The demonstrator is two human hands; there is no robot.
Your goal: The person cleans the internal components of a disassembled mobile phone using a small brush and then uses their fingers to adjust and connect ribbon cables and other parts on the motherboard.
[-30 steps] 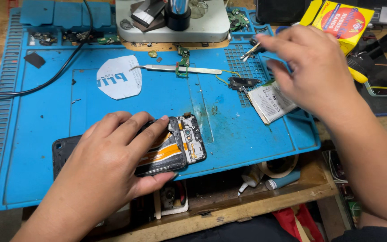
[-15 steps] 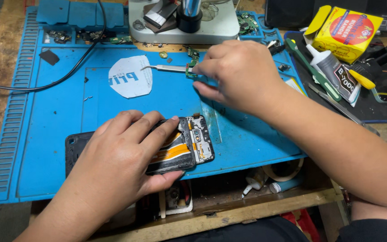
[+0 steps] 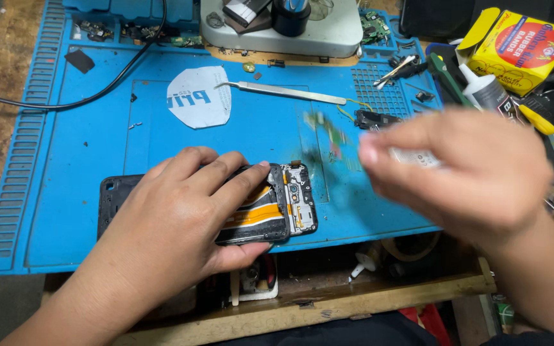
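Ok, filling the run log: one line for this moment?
left hand: pressing opened phone on blue mat | right hand: blurred, above mat | tweezers: lying untouched

A blue mat (image 3: 84,147) covers the wooden bench (image 3: 8,38). On it: an opened phone (image 3: 290,205) at lower centre, tweezers (image 3: 283,91) and a white sticker (image 3: 199,97) at upper centre, a microscope base (image 3: 328,32) at top, a black cable (image 3: 110,80) at upper left.

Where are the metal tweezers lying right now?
In the head view, the tweezers lie on the blue mat, just right of the white oval sticker.
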